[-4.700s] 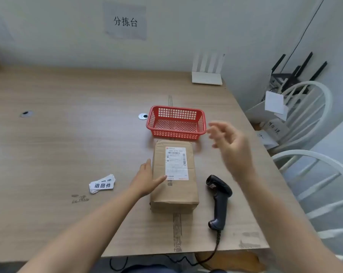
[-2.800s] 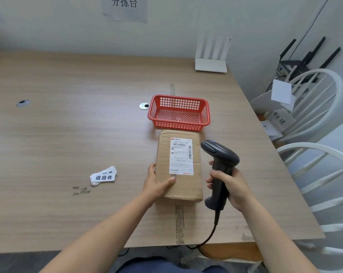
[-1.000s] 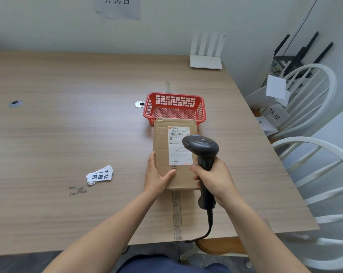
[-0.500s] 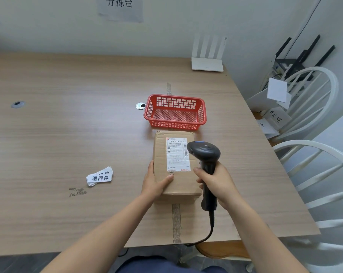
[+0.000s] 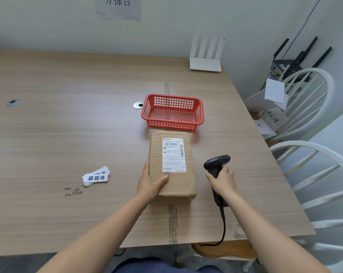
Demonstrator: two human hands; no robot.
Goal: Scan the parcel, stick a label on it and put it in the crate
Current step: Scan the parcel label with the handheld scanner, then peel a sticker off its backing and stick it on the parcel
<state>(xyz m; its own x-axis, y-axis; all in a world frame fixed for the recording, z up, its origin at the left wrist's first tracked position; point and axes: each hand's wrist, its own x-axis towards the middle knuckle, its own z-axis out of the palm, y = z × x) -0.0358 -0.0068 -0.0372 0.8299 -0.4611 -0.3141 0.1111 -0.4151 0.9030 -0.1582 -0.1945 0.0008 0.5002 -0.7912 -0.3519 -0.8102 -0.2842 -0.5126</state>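
A brown cardboard parcel with a white shipping label lies flat on the wooden table, just in front of an empty red mesh crate. My left hand grips the parcel's near left corner, thumb on top. To the right of the parcel, my right hand holds a black barcode scanner by its handle; its head is low, beside the parcel. A small stack of white stickers with black print lies on the table to the left.
A white router stands at the table's back right corner. Two white chairs stand past the right edge, one stacked with papers. The scanner cable hangs over the front edge. Two round grommets are set in the tabletop.
My right hand has carried the scanner from above the parcel's label down and to the right, beside the parcel. The left hand stays on the parcel's corner.
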